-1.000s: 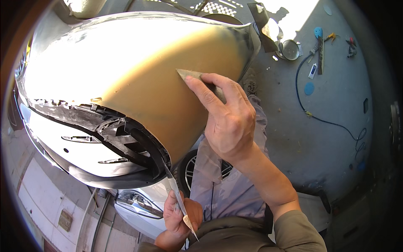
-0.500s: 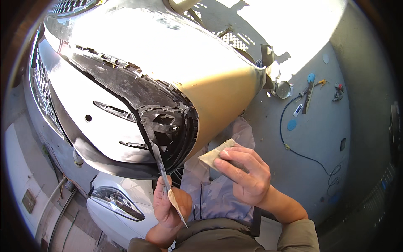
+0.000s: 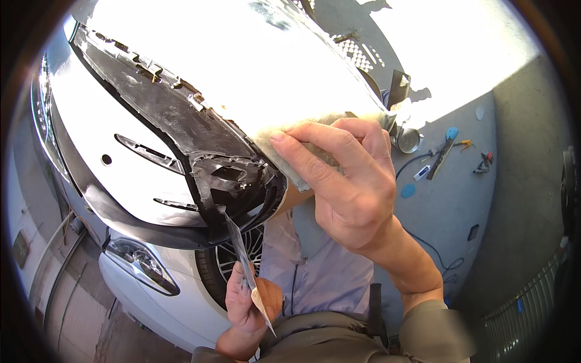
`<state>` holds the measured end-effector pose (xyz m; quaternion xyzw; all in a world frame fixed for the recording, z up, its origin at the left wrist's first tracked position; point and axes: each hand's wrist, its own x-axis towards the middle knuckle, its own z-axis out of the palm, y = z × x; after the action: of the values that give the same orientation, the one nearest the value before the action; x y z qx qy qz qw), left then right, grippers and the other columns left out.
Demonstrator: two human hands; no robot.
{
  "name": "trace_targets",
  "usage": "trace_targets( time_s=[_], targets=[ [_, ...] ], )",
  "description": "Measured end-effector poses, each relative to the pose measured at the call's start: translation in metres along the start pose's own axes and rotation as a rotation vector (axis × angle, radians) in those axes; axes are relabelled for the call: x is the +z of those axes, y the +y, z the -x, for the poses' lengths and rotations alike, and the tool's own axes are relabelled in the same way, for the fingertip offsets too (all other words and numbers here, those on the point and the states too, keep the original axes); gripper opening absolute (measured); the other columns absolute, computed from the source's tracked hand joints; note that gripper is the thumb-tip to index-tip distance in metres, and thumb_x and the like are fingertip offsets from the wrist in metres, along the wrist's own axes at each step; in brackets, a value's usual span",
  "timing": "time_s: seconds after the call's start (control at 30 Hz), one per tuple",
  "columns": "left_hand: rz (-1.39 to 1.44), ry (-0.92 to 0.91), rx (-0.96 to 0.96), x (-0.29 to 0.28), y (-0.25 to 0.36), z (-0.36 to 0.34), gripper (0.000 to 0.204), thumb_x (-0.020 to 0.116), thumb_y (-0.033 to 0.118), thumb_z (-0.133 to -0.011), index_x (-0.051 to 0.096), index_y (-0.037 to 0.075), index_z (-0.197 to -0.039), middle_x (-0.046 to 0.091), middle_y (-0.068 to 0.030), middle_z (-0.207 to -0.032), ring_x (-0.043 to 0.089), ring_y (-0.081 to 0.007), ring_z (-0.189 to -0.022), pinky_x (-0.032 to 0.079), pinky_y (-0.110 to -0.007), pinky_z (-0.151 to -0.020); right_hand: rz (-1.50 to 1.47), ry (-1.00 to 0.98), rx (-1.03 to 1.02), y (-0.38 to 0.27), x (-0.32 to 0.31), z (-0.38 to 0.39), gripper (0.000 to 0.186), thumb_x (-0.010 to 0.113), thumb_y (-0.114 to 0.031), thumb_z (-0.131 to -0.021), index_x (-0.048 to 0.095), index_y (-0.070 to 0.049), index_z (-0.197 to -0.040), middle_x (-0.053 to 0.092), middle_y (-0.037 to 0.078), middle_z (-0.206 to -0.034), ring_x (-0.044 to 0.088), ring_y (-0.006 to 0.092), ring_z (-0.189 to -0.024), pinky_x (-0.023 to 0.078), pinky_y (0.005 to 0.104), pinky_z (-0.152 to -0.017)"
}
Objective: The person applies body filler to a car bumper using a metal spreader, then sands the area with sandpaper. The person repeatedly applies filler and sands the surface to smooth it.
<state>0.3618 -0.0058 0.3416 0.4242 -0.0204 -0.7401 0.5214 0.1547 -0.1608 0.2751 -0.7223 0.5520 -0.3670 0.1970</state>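
My right hand (image 3: 354, 181) pinches a flat, tan-grey rectangular piece (image 3: 296, 172), like a putty spreader, between thumb and fingers. It lies against the rounded corner of a white car panel (image 3: 200, 54), over its tan-coated area; whether its whole face touches is hidden. Low in front of my body, my left hand (image 3: 254, 299) grips a thin grey plate (image 3: 239, 248), seen nearly edge-on, with a tan putty-like patch (image 3: 260, 302) towards its near end. Its far end overlaps the dark headlight opening (image 3: 233, 175) in the view; contact cannot be judged.
Behind my left hand is a white car with a headlight (image 3: 142, 265) and a spoked wheel (image 3: 230, 254). On the grey floor to the right lie a round tin (image 3: 409, 140), a dark strip (image 3: 442, 158), blue discs (image 3: 408, 191) and a black hose (image 3: 426, 245).
My right hand has moved up and forward, bringing the tan-grey piece from in front of my body onto the panel corner. My left hand keeps its grip on the plate. The view has shifted.
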Motion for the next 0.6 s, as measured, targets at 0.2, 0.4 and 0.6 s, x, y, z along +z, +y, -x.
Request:
trace_targets(
  time_s=[0.2,0.4,0.6],
  targets=[
    [0.121,0.014,-0.010,-0.001,-0.004,-0.001,0.037,0.059,0.025,-0.113,0.047,0.001,-0.139,0.063,-0.0093,-0.066,0.057,-0.0185,-0.051,0.045,-0.032,-0.050,-0.020,-0.067,0.058,-0.001,-0.007,0.026,0.048,0.075,0.003,-0.073,0.085,-0.008,-0.119,0.077,0.003,-0.115,0.053,0.0237,-0.090,0.048,0.0337,-0.080],
    [0.212,-0.010,-0.016,-0.015,-0.010,0.004,0.041,0.059,0.021,-0.112,0.045,0.001,-0.144,0.073,-0.0146,-0.085,0.069,-0.0204,-0.065,0.055,-0.032,-0.058,-0.106,-0.075,0.137,-0.011,-0.032,0.056,0.045,0.080,0.000,-0.072,0.085,-0.009,-0.116,0.077,0.003,-0.116,0.054,0.0242,-0.090,0.049,0.0350,-0.076],
    [0.514,0.472,-0.603,-0.013,0.012,0.012,0.053,0.048,0.042,-0.115,0.049,0.005,-0.153,0.066,-0.0253,-0.141,0.066,-0.0394,-0.132,0.056,-0.051,-0.111,-0.363,0.206,-0.098,-0.073,-0.030,0.081,0.031,0.081,-0.015,-0.087,0.087,-0.019,-0.117,0.076,-0.007,-0.121,0.059,0.0134,-0.102,0.052,0.0370,-0.089]
  ],
)
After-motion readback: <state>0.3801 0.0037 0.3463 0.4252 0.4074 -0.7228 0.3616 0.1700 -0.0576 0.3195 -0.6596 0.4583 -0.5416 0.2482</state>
